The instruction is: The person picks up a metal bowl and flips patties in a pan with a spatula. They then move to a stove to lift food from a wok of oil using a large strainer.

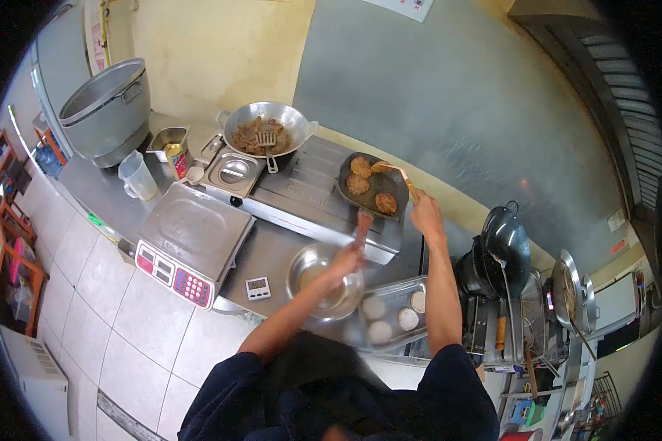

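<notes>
My left hand (345, 263) is wrapped round the handle (362, 228) of a dark frying pan (368, 200) on the flat metal cooktop (290, 192). Three browned patties (385, 203) lie in the pan, two on the left and one at the lower right. My right hand (426, 214) grips a wooden spatula (406, 181), its blade over the pan's upper right, close to the top patty. Below my left hand sits a shiny metal bowl (299, 262). Beside it, a metal tray (399, 294) carries several pale round pieces (408, 318).
Behind the cooktop's left end stands a wok (299, 120) of browned food with a slotted turner (265, 139). A scale (198, 231), a timer (257, 288), a plastic jug (137, 176) and a large pot (107, 110) are leftward. Dark woks (506, 235) stand at the right.
</notes>
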A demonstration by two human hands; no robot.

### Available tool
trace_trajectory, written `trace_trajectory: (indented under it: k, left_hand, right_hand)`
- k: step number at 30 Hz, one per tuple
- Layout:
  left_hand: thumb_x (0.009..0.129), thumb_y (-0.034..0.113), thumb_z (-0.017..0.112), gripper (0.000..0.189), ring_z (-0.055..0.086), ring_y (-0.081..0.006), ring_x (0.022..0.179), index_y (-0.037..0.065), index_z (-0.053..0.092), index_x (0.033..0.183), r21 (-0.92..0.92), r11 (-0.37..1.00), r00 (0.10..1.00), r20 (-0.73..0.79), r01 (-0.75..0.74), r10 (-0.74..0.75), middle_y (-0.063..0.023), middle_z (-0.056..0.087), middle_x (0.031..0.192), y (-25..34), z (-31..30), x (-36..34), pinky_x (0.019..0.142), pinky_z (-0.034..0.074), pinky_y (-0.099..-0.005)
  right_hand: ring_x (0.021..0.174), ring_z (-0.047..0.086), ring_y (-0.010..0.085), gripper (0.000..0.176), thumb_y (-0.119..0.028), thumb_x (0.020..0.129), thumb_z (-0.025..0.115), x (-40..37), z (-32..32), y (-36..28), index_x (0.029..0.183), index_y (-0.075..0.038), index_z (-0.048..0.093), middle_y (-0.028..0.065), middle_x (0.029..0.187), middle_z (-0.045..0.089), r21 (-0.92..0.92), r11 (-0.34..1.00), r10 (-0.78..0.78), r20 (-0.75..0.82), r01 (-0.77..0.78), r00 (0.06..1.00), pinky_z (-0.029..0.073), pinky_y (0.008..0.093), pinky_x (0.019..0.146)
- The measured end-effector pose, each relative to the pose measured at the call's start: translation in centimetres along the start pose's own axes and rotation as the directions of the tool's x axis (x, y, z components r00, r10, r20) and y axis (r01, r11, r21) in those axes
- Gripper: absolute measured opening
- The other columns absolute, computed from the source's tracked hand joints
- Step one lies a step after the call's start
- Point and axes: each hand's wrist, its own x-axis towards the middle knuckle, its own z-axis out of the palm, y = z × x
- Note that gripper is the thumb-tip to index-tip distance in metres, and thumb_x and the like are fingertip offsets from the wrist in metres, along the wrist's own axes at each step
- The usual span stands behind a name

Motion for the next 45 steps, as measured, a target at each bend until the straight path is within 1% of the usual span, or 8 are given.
trace_trajectory:
  k: [10,12,16,18,27,35,37,45]
  left_hand:
    - [0.096,0.023,0.046,0.011,0.042,-0.0059,0.059,0.012,0.048,0.1,-0.009,1.0,1.0,0.019,-0.02,0.02,0.003,0.049,0.078,-0.8,-0.5,0.6,0.053,0.034,-0.0211]
    - [0.096,0.028,0.042,0.035,0.047,-0.0093,0.08,0.013,0.042,0.127,0.074,0.997,0.996,0.085,0.005,-0.011,0.0012,0.053,0.093,-1.3,-1.0,1.0,0.072,0.041,-0.0284]
    - [0.096,0.031,0.043,0.034,0.047,-0.0097,0.081,0.012,0.043,0.125,0.086,0.996,0.995,0.103,0.002,-0.011,0.0015,0.052,0.092,-1.6,-0.8,0.9,0.071,0.041,-0.028]
    - [0.098,0.025,0.043,0.013,0.04,-0.0055,0.059,0.013,0.049,0.096,-0.015,0.999,0.998,0.035,-0.052,0.053,0.0035,0.048,0.077,-0.8,0.3,0.1,0.053,0.033,-0.0206]
    - [0.098,0.03,0.042,0.02,0.04,-0.0065,0.061,0.01,0.049,0.099,-0.028,0.999,0.999,0.033,-0.03,0.031,0.0026,0.048,0.08,-0.6,0.4,-0.8,0.055,0.035,-0.0216]
    - [0.098,0.032,0.043,0.023,0.039,-0.0063,0.062,0.01,0.049,0.102,-0.046,0.998,0.998,0.057,-0.035,0.038,0.0024,0.049,0.083,-0.8,0.1,-0.5,0.056,0.037,-0.0228]
    - [0.098,0.032,0.043,0.023,0.039,-0.0058,0.062,0.01,0.049,0.102,-0.051,0.998,0.998,0.05,-0.042,0.045,0.003,0.048,0.081,-1.0,0.0,-0.3,0.055,0.036,-0.0223]
    - [0.097,0.032,0.044,0.022,0.04,-0.0057,0.061,0.011,0.05,0.099,0.0,0.999,0.998,0.038,-0.044,0.044,0.004,0.049,0.078,-0.3,0.7,-0.8,0.054,0.036,-0.0219]
  right_hand:
    - [0.097,0.057,0.043,0.036,-0.001,0.078,0.053,-1.9,-1.3,1.5,0.113,-0.006,0.059,0.0266,0.1,0.061,-0.056,0.995,0.087,0.057,-0.084,0.995,0.045,0.0477,0.083]
    - [0.096,0.057,0.043,0.036,-0.001,0.078,0.052,-1.8,-1.1,1.6,0.114,-0.006,0.059,0.0267,0.1,0.061,-0.059,0.993,0.1,0.028,-0.098,0.995,0.045,0.0482,0.082]
    - [0.096,0.057,0.0431,0.038,0.001,0.078,0.052,-1.0,-0.7,-0.8,0.115,-0.006,0.058,0.0259,0.1,0.061,-0.027,0.996,0.081,-0.027,-0.081,0.996,0.045,0.0492,0.08]
    - [0.092,0.058,0.0435,0.04,0.0,0.078,0.051,0.3,2.9,1.2,0.117,-0.005,0.057,0.0258,0.098,0.062,-0.074,0.994,0.085,0.032,-0.082,0.996,0.047,0.0498,0.079]
    - [0.091,0.058,0.0429,0.042,-0.001,0.08,0.052,-4.5,1.3,2.2,0.121,-0.009,0.055,0.025,0.095,0.062,-0.108,0.986,0.144,0.149,-0.129,0.978,0.046,0.0507,0.078]
    - [0.094,0.058,0.0414,0.04,-0.004,0.082,0.053,-7.6,-5.6,1.8,0.121,-0.012,0.055,0.0214,0.099,0.062,-0.039,0.996,0.087,0.098,-0.083,0.991,0.046,0.0492,0.08]
    - [0.094,0.057,0.0421,0.037,-0.005,0.082,0.053,-8.4,-5.6,0.7,0.119,-0.01,0.056,0.0232,0.098,0.062,-0.133,0.986,0.132,0.226,-0.104,0.965,0.046,0.0496,0.081]
    - [0.095,0.056,0.0444,0.033,-0.003,0.082,0.05,-5.4,-4.3,-1.9,0.114,-0.007,0.057,0.0269,0.097,0.061,-0.052,0.992,0.124,0.147,-0.118,0.981,0.045,0.0513,0.08]
